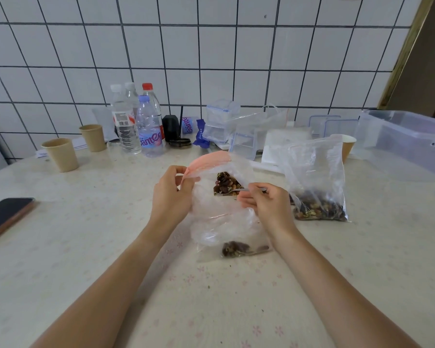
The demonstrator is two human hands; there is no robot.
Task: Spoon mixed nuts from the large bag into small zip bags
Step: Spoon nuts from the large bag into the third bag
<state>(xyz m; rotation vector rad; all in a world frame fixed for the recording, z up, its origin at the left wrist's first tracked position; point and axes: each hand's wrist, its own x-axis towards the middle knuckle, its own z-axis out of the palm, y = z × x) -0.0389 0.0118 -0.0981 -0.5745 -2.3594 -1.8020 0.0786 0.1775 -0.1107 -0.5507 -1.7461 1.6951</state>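
Note:
My left hand (170, 190) pinches the pink zip rim of a small clear zip bag (221, 217) and holds its mouth open above the table. My right hand (260, 199) grips the handle of a metal spoon (232, 191), whose bowl carries a heap of mixed nuts (225, 183) inside the bag's mouth. A few nuts lie at the bottom of the small bag (236, 248). The large clear bag (317, 182) stands upright just right of my right hand, with mixed nuts settled at its base (319, 209).
A phone (5, 217) lies at the left table edge. Two paper cups (60, 154) and several water bottles (136, 124) stand at the back left. Clear plastic boxes (224, 126), a third cup (347, 145) and a big storage bin (402, 139) line the back right.

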